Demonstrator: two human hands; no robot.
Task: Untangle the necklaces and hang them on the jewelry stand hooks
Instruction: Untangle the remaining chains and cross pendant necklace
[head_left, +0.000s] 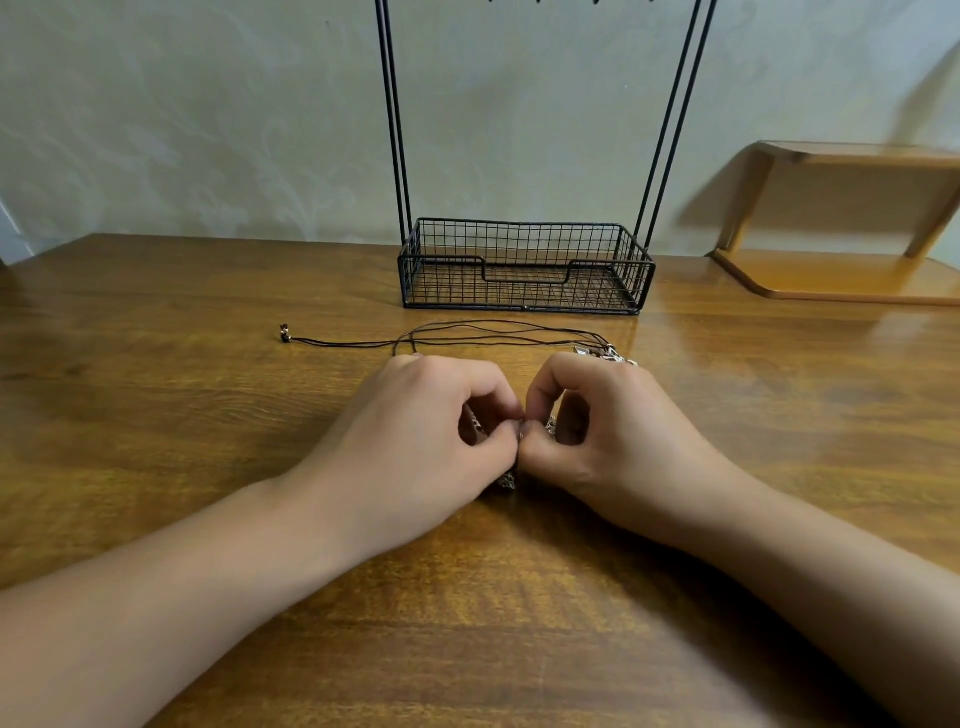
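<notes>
Left hand: the left hand (415, 441) sits at the centre of the frame, knuckles up, fingers curled in, thumb and forefinger pinched on a small silvery part of the necklaces (498, 332) where the two hands meet.
Right hand: the right hand (613, 441) mirrors it just to the right, fingers curled, thumb and forefinger pinching the same tangle; the fingertips of both hands touch or nearly touch.
Held tangle: bits of silver chain or pendant show between the fingers and just below the hands at centre frame; what exactly each piece is cannot be told, as the hands hide most of it.
Necklace cords: thin dark cords lie on the table above the hands, in several overlapping strands running left to right; one strand reaches out to the left and ends in a small dark knot or bead (284, 333).
Clasps: silvery clasps (605, 356) lie at the right end of the cords, just above the right hand's knuckles.
Jewelry stand: the black wire jewelry stand (524, 267) stands at upper centre, beyond the cords; its base is a mesh tray with a notched front, and thin paired rods rise from each end out of the top of the frame.
Hooks: only dark tips show at the top edge.
Table: a brown wood-grain table (156, 415) fills the lower frame.
Shelf: a small wooden shelf (841, 218) stands at upper right against the pale wall.
</notes>
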